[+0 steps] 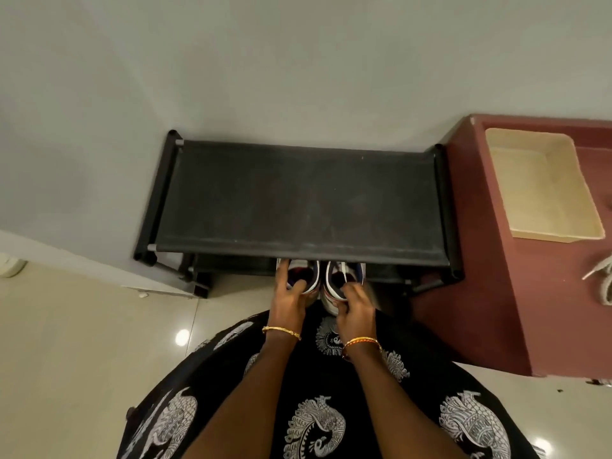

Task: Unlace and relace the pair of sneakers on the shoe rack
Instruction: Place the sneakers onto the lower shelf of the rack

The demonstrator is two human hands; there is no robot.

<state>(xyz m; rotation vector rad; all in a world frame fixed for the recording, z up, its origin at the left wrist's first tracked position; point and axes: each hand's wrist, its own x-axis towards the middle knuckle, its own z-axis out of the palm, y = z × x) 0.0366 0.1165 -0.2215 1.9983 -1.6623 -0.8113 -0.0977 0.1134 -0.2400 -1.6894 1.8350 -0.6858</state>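
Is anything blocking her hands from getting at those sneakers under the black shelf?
Nothing stands between them: the left hand already grips the left sneaker and the right hand grips the right sneaker. Only the shoe rack top shelf overhangs their toes.

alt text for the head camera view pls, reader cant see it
Seen from above, a person's left hand and right hand each grip the heel of a sneaker, the left sneaker and right sneaker, at the front of a black shoe rack. A cream tray sits on a maroon cabinet to the right.
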